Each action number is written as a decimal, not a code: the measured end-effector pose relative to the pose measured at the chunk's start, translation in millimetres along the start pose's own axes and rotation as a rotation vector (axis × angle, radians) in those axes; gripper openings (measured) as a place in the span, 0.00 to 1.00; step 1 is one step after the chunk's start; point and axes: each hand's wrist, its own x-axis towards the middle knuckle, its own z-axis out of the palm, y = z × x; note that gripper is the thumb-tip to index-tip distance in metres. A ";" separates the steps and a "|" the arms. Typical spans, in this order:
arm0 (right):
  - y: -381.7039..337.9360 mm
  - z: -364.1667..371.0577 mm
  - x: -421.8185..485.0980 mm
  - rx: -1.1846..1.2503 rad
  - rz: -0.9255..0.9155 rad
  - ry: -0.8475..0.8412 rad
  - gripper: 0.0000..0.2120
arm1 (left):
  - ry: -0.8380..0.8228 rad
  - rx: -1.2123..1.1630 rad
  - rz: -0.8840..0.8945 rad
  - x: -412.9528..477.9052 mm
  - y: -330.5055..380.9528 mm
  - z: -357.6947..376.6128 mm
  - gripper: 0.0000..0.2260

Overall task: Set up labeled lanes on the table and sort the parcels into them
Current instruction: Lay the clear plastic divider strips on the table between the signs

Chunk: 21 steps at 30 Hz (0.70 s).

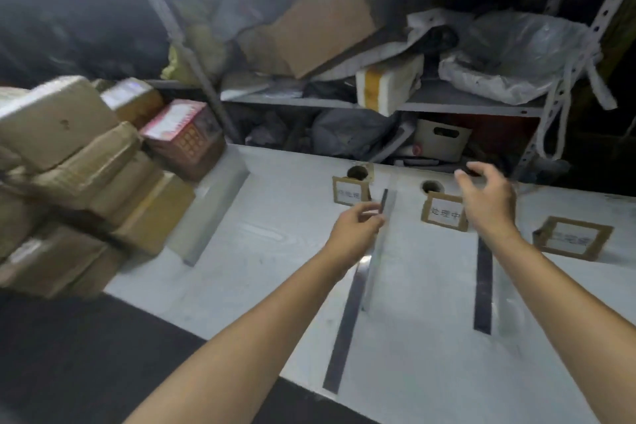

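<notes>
On the white table (pixel 275 286) two lane dividers lie lengthwise: a left one (pixel 347 313) and a right one (pixel 483 286), each a dark strip with a clear upright part. My left hand (pixel 356 225) pinches the far end of the left divider between thumb and fingers. My right hand (pixel 488 198) hovers with fingers spread above the far end of the right divider, holding nothing. Three cardboard-framed label cards stand at the back: left (pixel 351 191), middle (pixel 444 215) and right (pixel 573 237). A stack of brown parcels (pixel 69 165) fills the table's left end.
A red printed box (pixel 182 134) sits behind the parcel stack, and a third clear divider (pixel 213 210) lies beside it. Two round cable holes (pixel 358 171) open at the table's back edge. A cluttered metal shelf (pixel 378 103) stands behind. The dark floor (pixel 86 354) is below left.
</notes>
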 end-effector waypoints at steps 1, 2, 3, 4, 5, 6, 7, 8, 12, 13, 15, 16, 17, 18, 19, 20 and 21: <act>-15.7 13.7 -3.9 0.017 -0.012 -0.028 0.19 | 0.070 -0.007 -0.003 0.6 0.9 -30.1 0.15; -35.0 30.5 -9.8 0.036 -0.020 -0.067 0.18 | 0.151 -0.018 -0.012 0.5 -0.7 -63.7 0.14; -53.1 47.2 -17.0 0.061 -0.026 -0.109 0.18 | 0.228 -0.030 -0.019 -0.7 -3.2 -94.2 0.13; -70.6 65.6 -25.2 0.074 -0.029 -0.149 0.17 | 0.297 -0.042 -0.024 -2.1 -7.8 -124.2 0.12; -87.5 85.2 -33.5 0.086 -0.036 -0.186 0.16 | 0.357 -0.049 -0.022 -4.6 -12.3 -152.0 0.11; -103.1 102.8 -42.7 0.096 -0.036 -0.222 0.16 | 0.408 -0.045 -0.021 -6.6 -16.7 -175.5 0.10; -118.5 125.0 -53.0 0.107 -0.038 -0.261 0.15 | 0.460 -0.029 -0.015 -9.3 -23.5 -201.7 0.09; -133.1 147.6 -63.9 0.113 -0.037 -0.297 0.15 | 0.508 0.002 -0.006 -11.8 -30.6 -226.7 0.08; -176.3 244.2 -107.5 0.110 -0.008 -0.435 0.14 | 0.623 0.137 0.011 -10.9 -68.9 -317.0 0.09; -184.6 269.9 -119.5 0.109 0.004 -0.464 0.14 | 0.629 0.158 0.007 -7.7 -81.7 -337.8 0.10; -195.1 319.5 -140.5 0.114 0.062 -0.500 0.15 | 0.625 0.202 -0.030 4.6 -109.1 -373.5 0.11; -197.6 340.9 -149.4 0.118 0.104 -0.507 0.15 | 0.615 0.226 -0.063 10.8 -121.8 -385.9 0.11; -201.2 365.2 -157.5 0.123 0.142 -0.513 0.16 | 0.593 0.248 -0.093 18.1 -134.6 -399.6 0.12; -205.0 388.2 -163.9 0.128 0.178 -0.518 0.17 | 0.562 0.267 -0.121 25.9 -145.7 -410.7 0.13; -208.3 410.7 -168.7 0.132 0.211 -0.519 0.18 | 0.523 0.282 -0.135 36.0 -156.4 -420.1 0.14; -211.0 431.5 -172.0 0.132 0.240 -0.517 0.19 | 0.486 0.293 -0.140 45.8 -164.8 -426.9 0.15; -213.1 447.8 -174.5 0.130 0.258 -0.518 0.20 | 0.454 0.306 -0.139 53.6 -170.4 -429.9 0.16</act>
